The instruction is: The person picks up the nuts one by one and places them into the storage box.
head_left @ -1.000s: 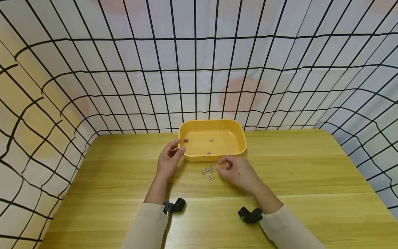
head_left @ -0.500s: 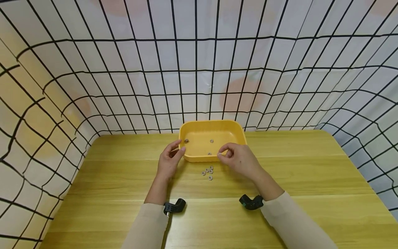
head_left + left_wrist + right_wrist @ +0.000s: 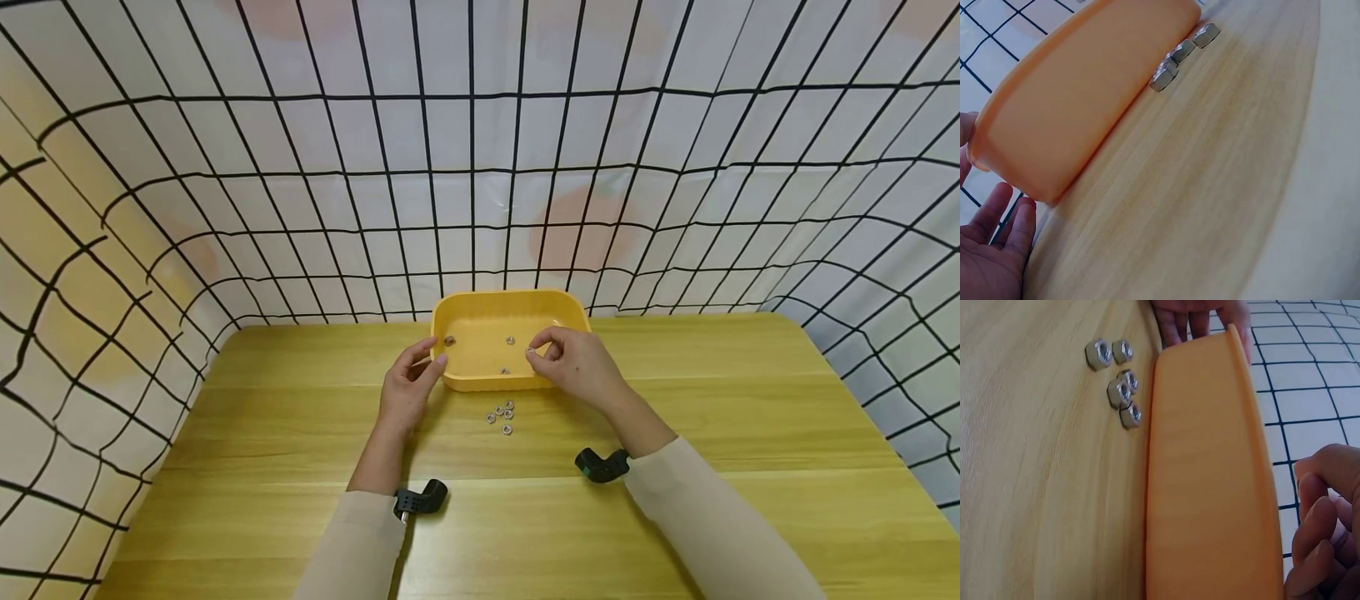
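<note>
A yellow plastic tray [image 3: 517, 383] stands at the back of the wooden table. At its left end, my left hand [image 3: 406, 387] holds the rim between thumb and fingers; in the left wrist view the other fingers [image 3: 991, 209] rest by the outer wall. Over the tray's right front part, my right hand [image 3: 581, 367] pinches a small metal hex nut [image 3: 530, 351] between thumb and forefinger. That nut is hidden in the right wrist view. Inside the tray lie a nut at the left [image 3: 449, 341], one in the middle [image 3: 511, 340] and one near the front wall [image 3: 505, 372].
Several loose hex nuts [image 3: 1099, 354] lie on the table [image 3: 285, 433] just in front of the tray. Behind the table hangs a white cloth with a black grid [image 3: 487, 192], close to the tray's back rim. Each wrist wears a black camera band.
My right hand has lifted the pinched nut from beside the table nuts, moving forward over the tray's front rim. My left hand has stayed on the tray's left end.
</note>
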Tool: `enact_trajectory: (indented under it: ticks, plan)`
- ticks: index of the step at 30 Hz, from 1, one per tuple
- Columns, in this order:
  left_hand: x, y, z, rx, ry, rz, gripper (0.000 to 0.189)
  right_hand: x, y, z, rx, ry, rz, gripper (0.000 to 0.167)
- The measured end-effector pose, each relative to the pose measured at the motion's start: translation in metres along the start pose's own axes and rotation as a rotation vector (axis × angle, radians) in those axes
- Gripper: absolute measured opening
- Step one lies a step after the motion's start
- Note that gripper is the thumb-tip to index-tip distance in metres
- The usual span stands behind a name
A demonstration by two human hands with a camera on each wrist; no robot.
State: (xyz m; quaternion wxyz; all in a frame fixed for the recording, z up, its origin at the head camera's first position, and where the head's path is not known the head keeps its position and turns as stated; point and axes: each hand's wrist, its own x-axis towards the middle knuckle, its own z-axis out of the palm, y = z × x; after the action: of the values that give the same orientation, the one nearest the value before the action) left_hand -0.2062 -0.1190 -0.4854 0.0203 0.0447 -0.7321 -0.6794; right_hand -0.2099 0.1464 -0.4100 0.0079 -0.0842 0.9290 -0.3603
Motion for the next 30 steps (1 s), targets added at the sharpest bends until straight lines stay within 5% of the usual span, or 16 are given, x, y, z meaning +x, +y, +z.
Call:
enact_trajectory:
  ticks: [30]
  plan:
    - [-0.001, 0.004, 0.000, -0.008, -0.002, -0.015, 0.045, 0.034, -0.002, 0.018, -0.058, 0.009, 0.027, 0.019]
